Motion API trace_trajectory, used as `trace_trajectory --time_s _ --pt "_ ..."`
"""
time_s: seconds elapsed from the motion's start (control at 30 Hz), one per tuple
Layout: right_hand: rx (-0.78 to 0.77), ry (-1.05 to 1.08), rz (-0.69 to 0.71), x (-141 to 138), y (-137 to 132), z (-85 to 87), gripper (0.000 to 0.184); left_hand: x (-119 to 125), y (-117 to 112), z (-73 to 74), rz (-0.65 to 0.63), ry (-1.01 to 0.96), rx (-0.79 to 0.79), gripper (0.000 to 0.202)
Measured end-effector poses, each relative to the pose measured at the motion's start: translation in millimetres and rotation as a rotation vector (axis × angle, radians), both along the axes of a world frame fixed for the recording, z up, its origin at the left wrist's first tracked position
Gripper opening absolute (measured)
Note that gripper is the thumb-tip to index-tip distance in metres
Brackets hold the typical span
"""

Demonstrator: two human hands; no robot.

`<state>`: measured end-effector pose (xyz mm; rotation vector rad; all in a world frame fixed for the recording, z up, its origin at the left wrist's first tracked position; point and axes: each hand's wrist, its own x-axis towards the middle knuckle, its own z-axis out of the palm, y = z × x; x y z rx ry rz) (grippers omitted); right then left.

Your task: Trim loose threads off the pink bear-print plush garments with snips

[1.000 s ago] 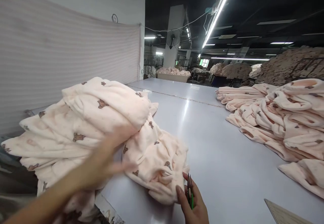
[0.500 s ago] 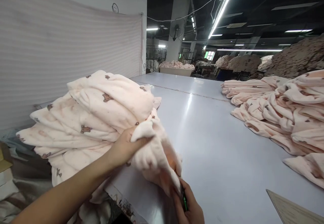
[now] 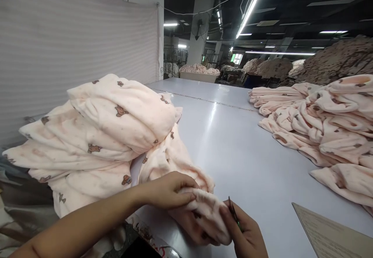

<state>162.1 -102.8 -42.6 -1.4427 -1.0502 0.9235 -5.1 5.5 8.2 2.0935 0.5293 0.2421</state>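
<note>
A pale pink plush garment [image 3: 208,211] with brown bear prints lies bunched at the near side of the table. My left hand [image 3: 171,190] is closed on its folded edge, thumb on top. My right hand [image 3: 244,227] holds small dark thread snips [image 3: 234,213] with a bit of green on them, blades pointing up. Its thumb and fingers also touch the right end of the garment's edge. Much of the snips is hidden in the palm. Left of the hands rises a heap of the same plush fabric [image 3: 113,122], which the garment's far end meets.
The glossy pale table [image 3: 233,149] stretches away ahead. More pink plush pieces [image 3: 326,122] are piled along its right side. A beige printed board [image 3: 329,230] lies at the near right. A striped curtain [image 3: 87,40] hangs at the left; a fabric-filled bin [image 3: 198,77] stands beyond.
My left hand has moved right and down along the garment. The right hand has shifted right and up with the snips, and the edge now stretches between both hands. The view has turned slightly right.
</note>
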Motion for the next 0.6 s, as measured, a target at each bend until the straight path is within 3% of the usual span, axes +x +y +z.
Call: trace_trajectory --time_s 0.1,0.17,0.37,0.47,0.6 --pt "-0.033 -0.001 -0.083 3.7 2.9 -5.2 0.037 2.1 5.4 -8.9 0.020 -0.030 -0.510 0.021" --pt "-0.050 -0.029 -0.136 3.5 3.3 -7.5 0.035 3.8 5.7 -14.0 0.062 -0.055 -0.631 0.019" --pt "-0.002 -0.159 -0.231 -10.6 -10.3 -1.0 0.029 5.8 -0.1 -13.6 0.079 -0.049 -0.666 0.012" --pt "0.175 -0.258 -0.171 -22.3 -15.4 -2.2 0.013 3.0 -8.0 -11.5 0.064 0.005 -0.496 0.022" --pt "0.314 -0.372 -0.143 -29.8 -13.4 -13.9 0.007 -2.1 -23.3 -19.4 0.206 0.100 -0.245 0.037"
